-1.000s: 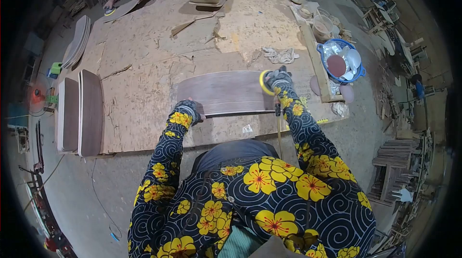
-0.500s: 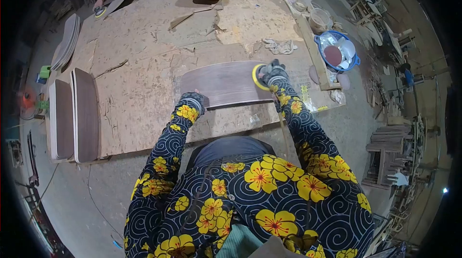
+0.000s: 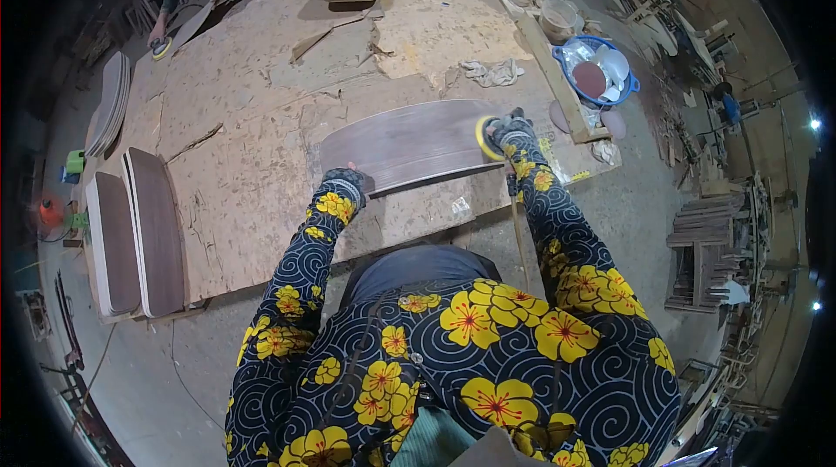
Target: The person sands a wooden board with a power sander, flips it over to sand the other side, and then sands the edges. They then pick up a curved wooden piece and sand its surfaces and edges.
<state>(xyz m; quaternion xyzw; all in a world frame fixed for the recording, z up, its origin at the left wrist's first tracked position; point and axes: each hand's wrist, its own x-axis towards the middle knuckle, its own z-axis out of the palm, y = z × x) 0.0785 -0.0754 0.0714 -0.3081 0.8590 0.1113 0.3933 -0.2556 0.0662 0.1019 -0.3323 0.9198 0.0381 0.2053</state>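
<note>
The right hand (image 3: pixel 512 129) has just carried the disc sander (image 3: pixel 488 138) back toward the right end of the curved wood panel (image 3: pixel 409 140); half a second ago its yellow pad sat a little further in, toward the middle. A second ago it was also near that end, so the shift looks like a short sideways stroke out and back rather than one long pass. For the work, this leaves the panel's middle and left uncovered, with the pad concentrated on the right end.

The right fingers are wrapped around the sander's body, and a thin hose (image 3: pixel 521 240) drops from below the wrist past the near edge of the surface (image 3: pixel 252 214). The left hand (image 3: pixel 345 188) has stayed at the panel's near left corner, its fingers apparently grasping the edge there (how far they reach underneath is hidden). That hold seems to steady the panel against the sander.

The panel lies crosswise near the front of the surface, in front of the person, with a crumpled cloth (image 3: pixel 492 73) beyond its right half. The whole view has tilted slightly as well, so the two panels leaning together (image 3: pixel 152 232) at the left appear lower, though they seem undisturbed.
</note>
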